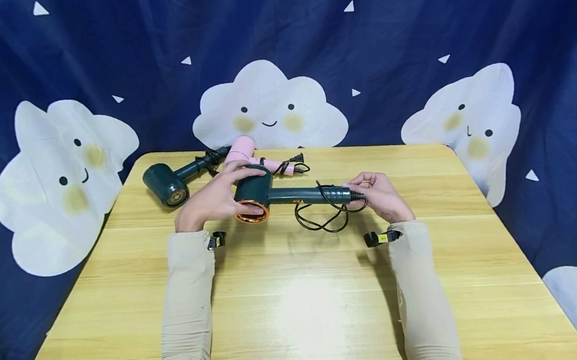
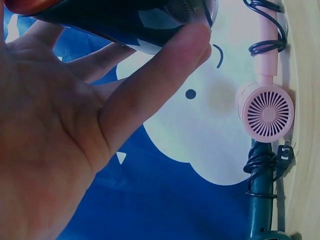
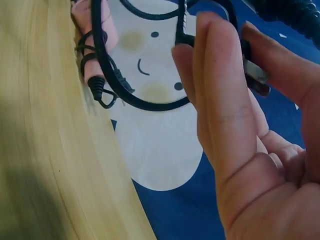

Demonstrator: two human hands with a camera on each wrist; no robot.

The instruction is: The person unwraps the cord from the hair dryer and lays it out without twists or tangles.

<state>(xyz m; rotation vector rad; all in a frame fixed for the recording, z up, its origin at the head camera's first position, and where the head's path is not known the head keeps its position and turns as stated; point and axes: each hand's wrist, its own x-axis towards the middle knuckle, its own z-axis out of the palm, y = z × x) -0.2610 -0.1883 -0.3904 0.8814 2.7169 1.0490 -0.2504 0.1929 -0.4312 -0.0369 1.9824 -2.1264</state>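
The left hand point(image 1: 211, 197) clamps the head point(image 1: 253, 187) of the green dryer point(image 1: 283, 194) above the table point(image 1: 248, 301); the right hand point(image 1: 378, 195) pinches its plug point(image 3: 257, 74), cord point(image 3: 150, 107) looping slack. Wrapping seems in hand, likely calling for steady tension around the handle point(image 1: 311, 194).

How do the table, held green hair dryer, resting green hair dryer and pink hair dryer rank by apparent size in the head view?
1. Table
2. Held green hair dryer
3. Resting green hair dryer and pink hair dryer: too alike to rank, the pink one being partly hidden.
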